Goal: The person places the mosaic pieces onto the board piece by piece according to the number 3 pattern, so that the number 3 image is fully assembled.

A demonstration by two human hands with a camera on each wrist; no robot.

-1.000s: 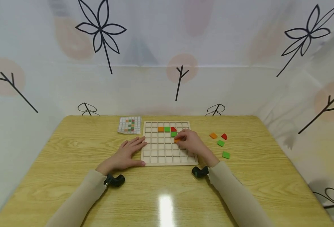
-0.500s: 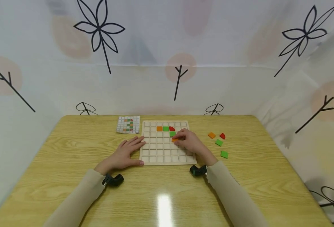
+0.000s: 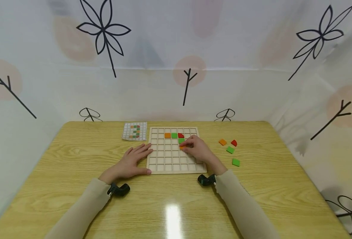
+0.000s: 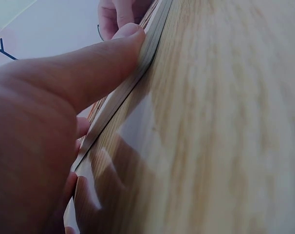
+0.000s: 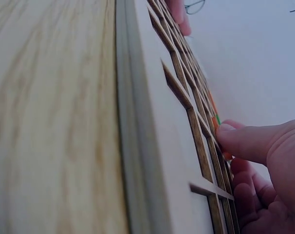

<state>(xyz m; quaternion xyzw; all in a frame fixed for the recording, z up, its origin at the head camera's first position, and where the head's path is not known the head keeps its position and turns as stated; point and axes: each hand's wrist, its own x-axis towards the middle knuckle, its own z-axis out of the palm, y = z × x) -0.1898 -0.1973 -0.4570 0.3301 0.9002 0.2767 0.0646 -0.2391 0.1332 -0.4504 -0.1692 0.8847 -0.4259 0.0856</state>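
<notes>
A light wooden grid board (image 3: 165,160) lies flat on the table. My left hand (image 3: 131,163) rests at its left edge, fingers spread, the thumb touching the front left corner. The fingers of my right hand (image 3: 199,149) pinch an orange tile (image 3: 182,147) at a grid cell just in front of a green tile (image 3: 181,140); the hand partly covers it. Whether that tile lies fully down in the cell I cannot tell. Behind, a row holds an orange tile (image 3: 167,135), a green tile (image 3: 174,135) and a red quarter-round tile (image 3: 180,135).
A paper card (image 3: 134,131) printed with a coloured grid pattern lies left of the board. On the right lie a loose orange tile (image 3: 222,142), a red quarter-round tile (image 3: 234,143) and two green tiles (image 3: 230,150). A patterned cloth wall (image 3: 152,96) stands behind the table.
My right hand has shifted slightly left with the orange tile, closer in line with the green tile behind it. My left hand stays on the board's edge. The head view has turned a little.
</notes>
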